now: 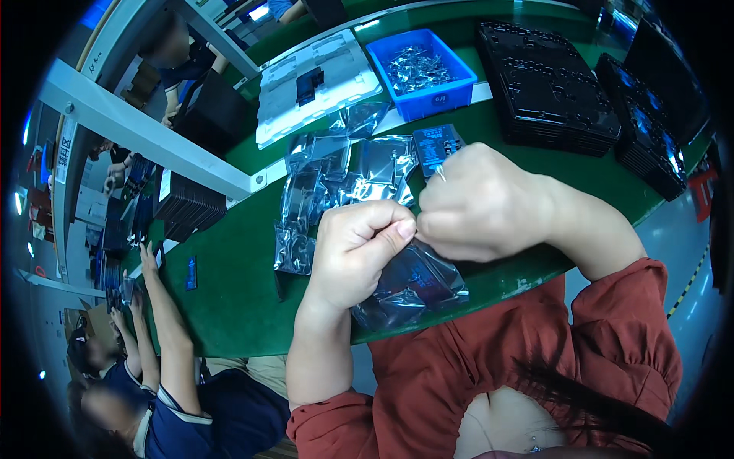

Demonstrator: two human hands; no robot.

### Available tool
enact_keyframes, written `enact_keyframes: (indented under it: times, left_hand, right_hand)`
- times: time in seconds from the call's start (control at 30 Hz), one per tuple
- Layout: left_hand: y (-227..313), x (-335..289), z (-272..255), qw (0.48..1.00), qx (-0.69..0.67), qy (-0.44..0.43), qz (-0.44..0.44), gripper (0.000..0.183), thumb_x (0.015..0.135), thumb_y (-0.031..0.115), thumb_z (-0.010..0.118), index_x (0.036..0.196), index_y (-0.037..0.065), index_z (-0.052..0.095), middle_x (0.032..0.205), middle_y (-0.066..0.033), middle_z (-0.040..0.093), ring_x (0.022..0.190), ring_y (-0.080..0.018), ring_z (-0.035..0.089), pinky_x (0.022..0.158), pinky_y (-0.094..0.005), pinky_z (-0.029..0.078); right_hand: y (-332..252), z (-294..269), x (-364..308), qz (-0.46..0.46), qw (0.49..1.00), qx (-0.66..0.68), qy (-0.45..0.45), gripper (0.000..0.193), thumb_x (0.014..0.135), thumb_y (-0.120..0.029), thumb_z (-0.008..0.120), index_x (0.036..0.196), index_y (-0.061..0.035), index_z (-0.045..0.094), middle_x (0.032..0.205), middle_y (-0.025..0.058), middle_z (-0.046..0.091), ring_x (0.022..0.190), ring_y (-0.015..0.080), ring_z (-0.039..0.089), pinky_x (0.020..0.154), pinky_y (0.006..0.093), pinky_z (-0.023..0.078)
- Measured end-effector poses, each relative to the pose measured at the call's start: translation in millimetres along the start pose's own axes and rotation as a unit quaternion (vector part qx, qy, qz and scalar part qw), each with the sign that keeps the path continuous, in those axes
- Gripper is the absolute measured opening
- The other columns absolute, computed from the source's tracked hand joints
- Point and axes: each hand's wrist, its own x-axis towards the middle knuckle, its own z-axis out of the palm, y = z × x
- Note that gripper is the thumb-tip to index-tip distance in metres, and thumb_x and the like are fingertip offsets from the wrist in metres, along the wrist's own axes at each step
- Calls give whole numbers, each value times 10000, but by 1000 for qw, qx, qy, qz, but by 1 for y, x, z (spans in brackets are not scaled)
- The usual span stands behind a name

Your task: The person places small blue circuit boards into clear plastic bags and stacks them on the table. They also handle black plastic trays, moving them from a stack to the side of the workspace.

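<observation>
My left hand [350, 251] is closed, its thumb pressed on the index finger at the upper edge of a shiny see-through plastic bag [413, 284]. A dark flat piece shows inside the bag, which hangs over the table's near edge. My right hand [485, 205] is closed in a fist and meets the left at the bag's top; its fingertips are hidden. Just beyond my right hand lies a dark rectangular piece [437, 147] with small parts along one side. Several similar shiny bags [329, 168] are spread past my left hand.
A blue bin [422, 75] of small clear packets stands at the back, beside a white molded tray [277, 115] bearing a black part [310, 86]. Stacked black trays [547, 88] fill the right. A small dark strip [191, 273] lies left. Other people work along the left side.
</observation>
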Motion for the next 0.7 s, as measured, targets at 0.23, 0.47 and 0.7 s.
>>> enact_keyframes:
  times: [0.23, 0.47, 0.7]
  left_hand:
    - [-8, 4, -20, 973, -96, 209, 34, 159, 919, 94, 533, 831, -21, 599, 749, 16, 558, 680, -41, 457, 631, -185, 373]
    - [-14, 3, -11, 967, -27, 251, 43, 166, 924, 123, 541, 845, -8, 605, 769, 1, 587, 712, -50, 488, 650, -196, 403]
    - [-17, 6, 1, 968, 66, 237, 54, 113, 930, 119, 539, 918, 17, 586, 755, 42, 516, 648, -15, 407, 573, -158, 321]
  right_hand:
    - [-79, 7, -3, -214, 971, 101, 11, 152, 643, -190, 554, 582, -86, 461, 587, -1, 374, 518, 142, 442, 443, 288, 352]
    - [18, -4, 11, 58, 965, -121, 226, 22, 790, -90, 625, 793, -70, 632, 623, 50, 552, 542, 194, 545, 495, 314, 429]
    - [143, 15, -16, 342, 826, -449, 1, 138, 772, -3, 516, 810, -43, 642, 769, 116, 625, 735, 297, 638, 716, 363, 524]
